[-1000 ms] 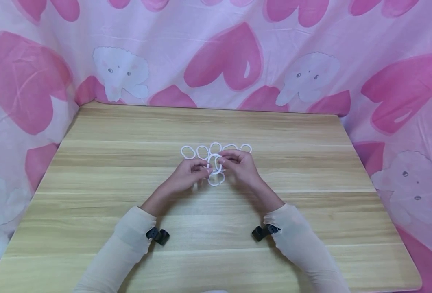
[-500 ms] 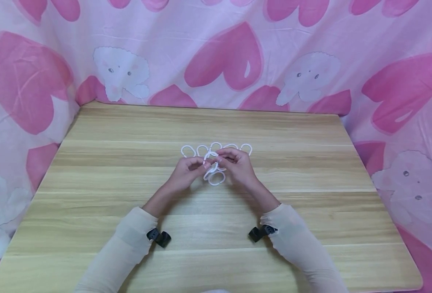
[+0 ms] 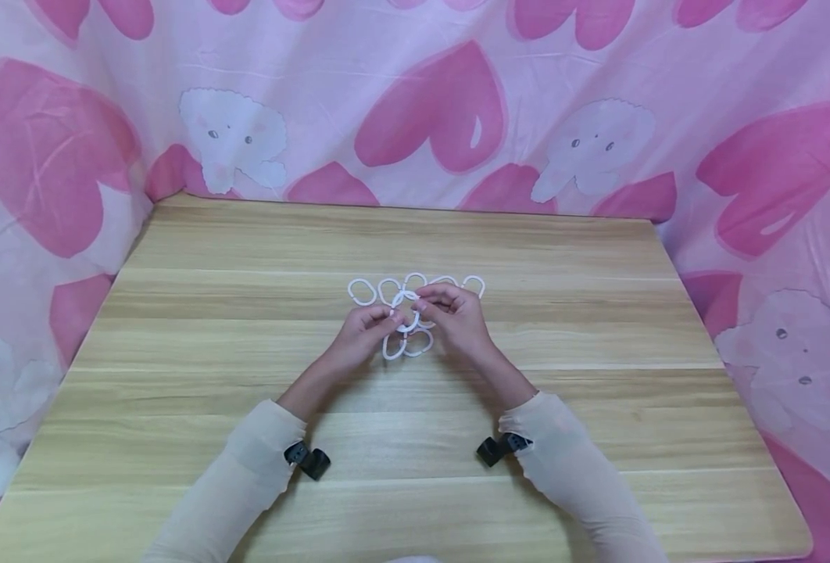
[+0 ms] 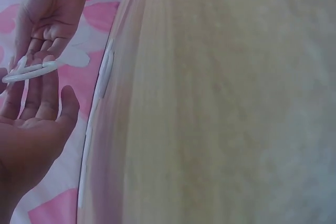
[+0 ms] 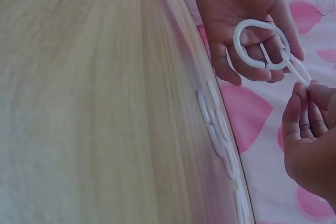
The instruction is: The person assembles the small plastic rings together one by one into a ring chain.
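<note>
Wearing pale sleeves [image 3: 563, 461] and small black wrist cameras [image 3: 309, 461] over the wooden table [image 3: 401, 508], roughly midway between its left and right edges. Pinching white plastic with thumb and forefinger of the left hand [image 3: 360, 336], other fingers loosely spread; pinching from the opposite side with the right hand [image 3: 460, 319], thumb and fingertips brought together. Holding a ring [image 5: 300, 72] up between both, nearer the table's far edge than its near one, with a second ring [image 5: 237, 40] seemingly linked through and hanging below. Cannot tell whether another hides behind the fingers.

Judging from this, probably joining rings one to another. Calling next for a steady pinch on each side, lining up a ring's gap with its neighbour's band, then easing it through without jolting the hanging one.

Just beneath, showing one loose ring [image 3: 431, 342] on the table; beyond, showing a row of rings [image 3: 415, 274] strung side by side, roughly parallel to the far edge, partly covered by the right hand. Past that edge, only pink heart-print cloth [image 3: 429, 117].
</note>
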Demonstrator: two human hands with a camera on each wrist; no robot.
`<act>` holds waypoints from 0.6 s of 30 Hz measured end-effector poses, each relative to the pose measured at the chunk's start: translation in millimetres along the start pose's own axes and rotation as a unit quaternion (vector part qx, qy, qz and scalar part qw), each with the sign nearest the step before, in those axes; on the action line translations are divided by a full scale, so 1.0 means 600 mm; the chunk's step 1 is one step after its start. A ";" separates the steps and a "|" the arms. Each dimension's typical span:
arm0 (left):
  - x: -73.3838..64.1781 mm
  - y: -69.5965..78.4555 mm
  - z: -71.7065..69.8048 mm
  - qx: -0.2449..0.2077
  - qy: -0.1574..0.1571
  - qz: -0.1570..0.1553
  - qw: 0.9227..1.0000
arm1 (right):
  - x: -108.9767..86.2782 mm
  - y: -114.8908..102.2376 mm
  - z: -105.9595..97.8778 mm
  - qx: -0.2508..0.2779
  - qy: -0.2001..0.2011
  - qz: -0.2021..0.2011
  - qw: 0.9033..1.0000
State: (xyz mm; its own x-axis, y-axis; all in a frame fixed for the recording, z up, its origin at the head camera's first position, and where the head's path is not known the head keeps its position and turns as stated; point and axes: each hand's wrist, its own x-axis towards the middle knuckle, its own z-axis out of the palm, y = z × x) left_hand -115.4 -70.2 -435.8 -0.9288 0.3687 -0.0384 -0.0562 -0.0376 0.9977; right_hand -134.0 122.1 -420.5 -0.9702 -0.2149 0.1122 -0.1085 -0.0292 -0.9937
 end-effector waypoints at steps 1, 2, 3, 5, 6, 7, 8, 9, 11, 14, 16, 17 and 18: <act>-0.001 -0.001 -0.001 -0.003 0.002 -0.004 1.000 | 0.000 0.001 0.001 -0.001 -0.001 0.002 1.000; -0.001 -0.001 -0.002 -0.002 0.006 -0.007 1.000 | 0.000 0.002 0.002 -0.001 -0.002 0.006 1.000; -0.002 -0.002 -0.003 0.000 0.008 -0.012 1.000 | -0.001 0.003 0.003 -0.001 -0.003 0.012 1.000; -0.003 -0.002 -0.005 0.003 0.012 -0.023 1.000 | -0.001 0.005 0.004 0.003 -0.006 0.025 1.000; -0.003 -0.002 -0.007 0.004 0.015 -0.031 0.999 | -0.001 0.006 0.005 0.005 -0.007 0.032 0.999; -0.003 -0.002 -0.008 0.005 0.017 -0.040 0.999 | -0.001 0.007 0.005 0.006 -0.009 0.038 0.999; -0.003 -0.003 -0.009 0.005 0.018 -0.046 0.999 | -0.001 0.008 0.006 0.008 -0.010 0.045 0.999; -0.003 -0.003 -0.011 0.008 0.020 -0.051 0.998 | -0.001 0.010 0.006 0.009 -0.012 0.050 0.999; -0.004 -0.004 -0.014 0.011 0.025 -0.062 0.998 | -0.001 0.013 0.007 0.013 -0.013 0.060 0.998; -0.005 -0.005 -0.019 0.012 0.027 -0.068 0.997 | 0.000 0.014 0.009 0.011 -0.013 0.070 0.997; -0.007 -0.006 -0.023 0.013 0.027 -0.069 0.997 | 0.000 0.015 0.010 0.009 -0.014 0.076 0.997; -0.007 -0.006 -0.024 0.013 0.026 -0.069 0.997 | 0.000 0.016 0.010 0.007 -0.015 0.078 0.997; -0.008 -0.006 -0.026 0.015 0.024 -0.068 0.997 | 0.000 0.016 0.011 0.004 -0.017 0.080 0.997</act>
State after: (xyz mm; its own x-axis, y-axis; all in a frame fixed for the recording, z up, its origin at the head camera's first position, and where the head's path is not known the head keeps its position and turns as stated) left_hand -116.3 -86.6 -440.0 -0.9298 0.3232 -0.1762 -0.1731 0.0383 0.9842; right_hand -133.8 115.3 -430.0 -0.9668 -0.2512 -0.0469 0.0484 0.0004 -0.9988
